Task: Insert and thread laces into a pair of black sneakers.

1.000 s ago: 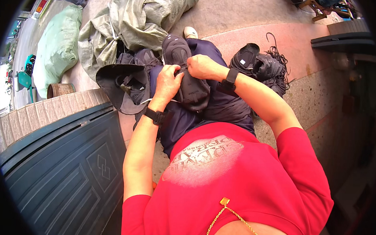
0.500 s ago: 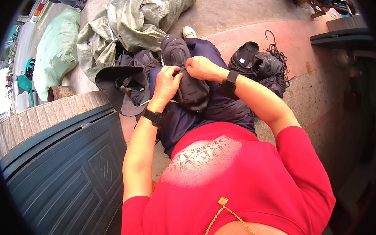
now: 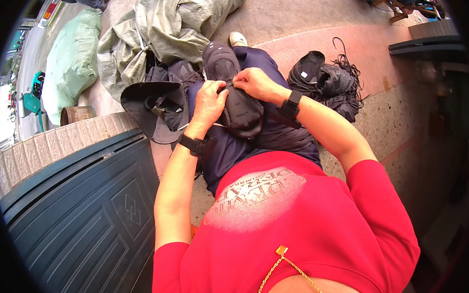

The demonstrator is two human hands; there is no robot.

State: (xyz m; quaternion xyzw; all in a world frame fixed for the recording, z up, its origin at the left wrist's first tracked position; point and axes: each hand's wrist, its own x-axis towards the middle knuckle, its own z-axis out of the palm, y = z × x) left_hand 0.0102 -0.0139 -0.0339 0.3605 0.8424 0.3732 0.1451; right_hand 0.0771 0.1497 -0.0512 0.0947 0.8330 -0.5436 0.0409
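Across my lap lies a black shoe upper (image 3: pixel 241 113) with a textured toe part at its far end. My left hand (image 3: pixel 210 102) is closed at its left edge, thumb and forefinger pinched together. My right hand (image 3: pixel 258 86) pinches the upper near its middle, close to the left fingertips. Whatever fine thing may lie between the fingertips is too small to make out. A black curved piece with an open hollow (image 3: pixel 155 104) rests beside my left wrist. More dark uppers (image 3: pixel 181 73) lie behind it, partly hidden by my knee.
A heap of black uppers with dangling laces (image 3: pixel 329 82) sits on the floor to the right. A large grey-green woven sack (image 3: pixel 161 25) slumps ahead, with a pale green stuffed sack (image 3: pixel 73 63) farther left. A blue-grey panelled door (image 3: pixel 93 213) stands at my left.
My right fingers have shifted slightly along the upper and are pinched a little more narrowly. The left hand stays nearly in place; the whole view has drifted slightly.
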